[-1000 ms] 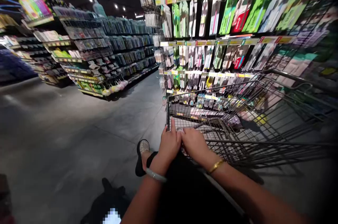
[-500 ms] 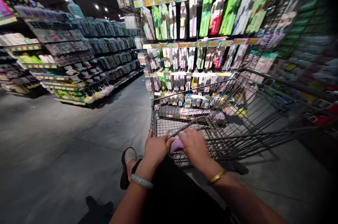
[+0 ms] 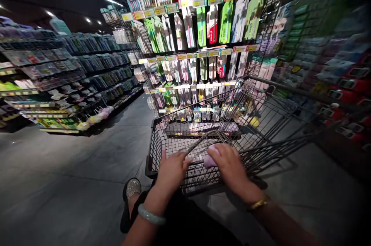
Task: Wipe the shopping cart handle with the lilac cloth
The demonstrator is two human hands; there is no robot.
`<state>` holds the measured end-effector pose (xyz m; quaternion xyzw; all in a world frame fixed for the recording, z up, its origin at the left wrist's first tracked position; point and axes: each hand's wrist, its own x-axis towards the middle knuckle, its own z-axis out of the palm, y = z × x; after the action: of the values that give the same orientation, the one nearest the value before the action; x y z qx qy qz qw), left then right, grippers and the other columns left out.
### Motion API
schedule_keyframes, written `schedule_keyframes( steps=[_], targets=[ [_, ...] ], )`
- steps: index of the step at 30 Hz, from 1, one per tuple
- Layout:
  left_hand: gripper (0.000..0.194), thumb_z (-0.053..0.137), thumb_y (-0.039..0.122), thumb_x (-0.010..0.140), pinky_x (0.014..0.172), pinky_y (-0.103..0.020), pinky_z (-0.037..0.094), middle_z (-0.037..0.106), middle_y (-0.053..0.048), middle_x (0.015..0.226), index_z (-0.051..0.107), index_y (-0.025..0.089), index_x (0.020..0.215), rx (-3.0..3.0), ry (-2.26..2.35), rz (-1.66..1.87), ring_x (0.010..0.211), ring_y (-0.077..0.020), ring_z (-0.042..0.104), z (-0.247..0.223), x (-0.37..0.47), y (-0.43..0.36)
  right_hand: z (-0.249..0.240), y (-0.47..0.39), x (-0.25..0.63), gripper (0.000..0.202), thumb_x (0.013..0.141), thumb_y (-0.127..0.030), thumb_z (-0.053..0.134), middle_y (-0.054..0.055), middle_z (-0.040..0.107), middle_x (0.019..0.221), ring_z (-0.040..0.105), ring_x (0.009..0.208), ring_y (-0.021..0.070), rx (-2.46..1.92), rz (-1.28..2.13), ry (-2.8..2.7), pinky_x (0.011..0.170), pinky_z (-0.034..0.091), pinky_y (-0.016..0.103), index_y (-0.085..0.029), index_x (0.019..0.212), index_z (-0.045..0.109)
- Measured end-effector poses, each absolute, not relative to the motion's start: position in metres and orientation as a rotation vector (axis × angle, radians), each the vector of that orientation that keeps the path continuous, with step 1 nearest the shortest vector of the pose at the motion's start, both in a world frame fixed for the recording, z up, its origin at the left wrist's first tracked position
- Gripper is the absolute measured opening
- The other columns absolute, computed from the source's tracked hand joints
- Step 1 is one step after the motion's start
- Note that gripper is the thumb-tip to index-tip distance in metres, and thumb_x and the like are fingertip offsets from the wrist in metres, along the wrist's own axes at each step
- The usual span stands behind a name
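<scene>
The right hand (image 3: 232, 166) has its grip closed around a soft purple item (image 3: 211, 157) at the near side of the cart (image 3: 199, 141), while the left hand (image 3: 171, 170), its grip apart, is beside it; whether it touches the cart I cannot tell. Beyond, green packs (image 3: 226, 23) show lettering like "SXWM"; white letters on a red pack (image 3: 213, 29) are too blurred to read surely.

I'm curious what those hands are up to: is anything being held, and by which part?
The right hand holds a small, rounded lilac thing, fingers over its top and right side. No object shows in the left hand.
</scene>
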<state>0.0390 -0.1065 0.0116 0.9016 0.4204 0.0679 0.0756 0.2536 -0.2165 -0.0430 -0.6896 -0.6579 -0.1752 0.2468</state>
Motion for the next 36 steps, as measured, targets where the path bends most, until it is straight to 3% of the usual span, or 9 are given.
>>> schedule_keyframes(
  steps=[2,4,8,13,21,30,36],
  targets=[
    [0.042,0.035,0.047,0.104,0.111,-0.048,0.033,0.069,-0.006,0.128,0.06,0.028,0.132,2.709,1.146,0.153,0.119,-0.025,0.062,0.01,0.06,-0.113,-0.042,-0.206,0.24,0.035,0.094,-0.02,0.057,0.008,0.06,0.131,0.045,0.123,0.0268,-1.848,-0.471,-1.831,0.104,0.032,0.045,-0.03,0.127,0.064],
    [0.041,0.036,0.049,0.103,0.097,-0.041,0.043,0.073,-0.007,0.114,0.065,0.025,0.119,2.707,1.171,0.057,0.109,-0.0254,0.066,0.007,0.069,-0.115,-0.04,-0.202,0.241,0.037,0.095,-0.021,0.057,0.006,0.058,0.135,0.043,0.127,0.026,-1.756,-0.453,-1.909,0.106,0.032,0.044,-0.034,0.129,0.063],
    [0.034,0.043,0.045,0.102,0.079,-0.031,0.042,0.073,-0.004,0.093,0.065,0.022,0.091,2.704,1.273,-0.05,0.094,-0.023,0.067,0.007,0.065,-0.107,-0.039,-0.218,0.281,0.04,0.095,-0.018,0.055,0.002,0.057,0.137,0.043,0.129,0.0224,-1.724,-0.359,-1.933,0.107,0.035,0.04,-0.038,0.128,0.063],
    [0.029,0.045,0.043,0.101,0.076,-0.031,0.038,0.072,-0.002,0.09,0.063,0.023,0.09,2.696,1.315,-0.017,0.091,-0.0225,0.066,0.006,0.061,-0.104,-0.042,-0.226,0.297,0.043,0.092,-0.012,0.052,0.006,0.059,0.135,0.044,0.126,0.0264,-1.897,-0.436,-1.719,0.108,0.031,0.045,-0.034,0.127,0.066],
    [0.03,0.044,0.039,0.102,0.074,-0.029,0.037,0.072,-0.003,0.088,0.063,0.022,0.085,2.729,1.319,0.003,0.088,-0.0207,0.066,0.003,0.052,-0.084,-0.026,-0.187,0.255,0.023,0.095,-0.027,0.058,0.005,0.062,0.122,0.047,0.105,0.0236,-1.974,-0.342,-1.794,0.091,0.03,0.041,-0.035,0.114,0.068],
    [0.033,0.043,0.04,0.101,0.071,-0.027,0.036,0.071,-0.001,0.083,0.064,0.022,0.083,2.779,1.292,0.059,0.083,-0.0189,0.065,0.006,0.016,-0.051,-0.02,-0.152,0.214,0.021,0.098,-0.032,0.053,0.004,0.063,0.122,0.048,0.104,0.022,-1.826,-0.362,-1.931,0.088,0.031,0.039,-0.035,0.115,0.065],
    [0.036,0.041,0.042,0.101,0.073,-0.027,0.037,0.07,-0.001,0.083,0.064,0.022,0.081,2.745,1.293,0.138,0.084,-0.0182,0.063,0.008,-0.007,-0.056,-0.021,-0.158,0.209,0.029,0.098,-0.029,0.054,0.004,0.057,0.135,0.048,0.115,0.0226,-1.65,-0.32,-2.054,0.095,0.035,0.039,-0.038,0.123,0.064]
  ],
)
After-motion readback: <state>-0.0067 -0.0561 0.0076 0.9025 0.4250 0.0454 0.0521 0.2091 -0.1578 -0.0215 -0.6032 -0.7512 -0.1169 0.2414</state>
